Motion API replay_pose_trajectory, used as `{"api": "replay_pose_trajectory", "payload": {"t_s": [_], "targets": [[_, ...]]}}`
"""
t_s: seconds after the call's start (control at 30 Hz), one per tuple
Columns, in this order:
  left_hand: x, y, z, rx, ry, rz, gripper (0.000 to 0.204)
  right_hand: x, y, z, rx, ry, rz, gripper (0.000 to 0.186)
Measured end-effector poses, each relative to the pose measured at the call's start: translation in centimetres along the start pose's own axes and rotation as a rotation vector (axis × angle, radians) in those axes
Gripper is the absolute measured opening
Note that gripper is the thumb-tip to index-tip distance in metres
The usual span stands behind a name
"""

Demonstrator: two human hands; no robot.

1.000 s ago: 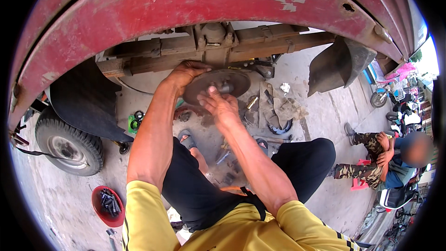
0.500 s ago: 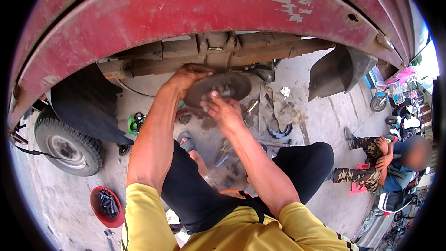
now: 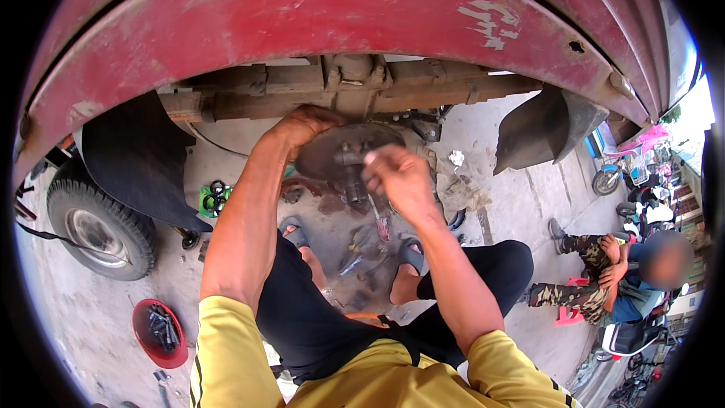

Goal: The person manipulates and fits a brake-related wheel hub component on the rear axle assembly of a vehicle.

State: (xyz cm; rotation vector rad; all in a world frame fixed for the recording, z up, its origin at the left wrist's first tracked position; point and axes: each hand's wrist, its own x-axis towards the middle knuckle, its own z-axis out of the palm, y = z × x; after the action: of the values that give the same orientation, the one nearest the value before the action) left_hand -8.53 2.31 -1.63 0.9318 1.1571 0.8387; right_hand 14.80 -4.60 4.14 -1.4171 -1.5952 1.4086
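A round dark metal plate, like a brake backing plate, stands below the vehicle's axle beam. From its middle a dark stepped spindle points toward me. My left hand reaches over the plate's upper left edge, fingers bent round it; the fingertips are hidden behind. Just right of the spindle is my right hand, its fingers curled together and slightly blurred. Whatever it may be pinching does not show. A few studs or bolts stick out near the plate's centre, above the spindle.
A red fender arches overhead, with black mudguard flaps either side. A tyred wheel stands left, above a red bowl of metal parts. Tools litter the floor between my feet. At right, a person sits near parked motorbikes.
My right hand has moved off the plate's middle to the right, uncovering the spindle. My left hand stays at the plate's upper edge. My right foot has come into sight.
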Motion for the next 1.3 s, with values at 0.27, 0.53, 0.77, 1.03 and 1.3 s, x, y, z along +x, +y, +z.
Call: {"api": "replay_pose_trajectory", "payload": {"t_s": [0.27,0.53,0.77,1.03,1.3], "targets": [[-0.2,0.0,-0.2,0.050,0.017,0.073,0.022,5.4,-3.7,-0.4,-0.564,-0.079,-0.257,0.037],[-0.1,-0.7,-0.3,0.017,0.026,0.138,0.019,5.5,-2.4,0.0,-0.576,-0.027,-0.284,0.043],[0.0,-0.1,-0.1,0.080,0.032,0.084,0.027,10.5,-1.5,-1.5,-0.516,-0.188,-0.096,0.045],[0.2,0.3,-0.4,0.137,0.012,0.082,0.026,11.6,-2.5,-2.9,-0.358,-0.420,-0.066,0.052],[-3.3,1.7,-0.4,0.137,0.081,0.171,0.025,11.5,-3.8,-2.6,-0.536,-0.506,-0.122,0.050]]}}
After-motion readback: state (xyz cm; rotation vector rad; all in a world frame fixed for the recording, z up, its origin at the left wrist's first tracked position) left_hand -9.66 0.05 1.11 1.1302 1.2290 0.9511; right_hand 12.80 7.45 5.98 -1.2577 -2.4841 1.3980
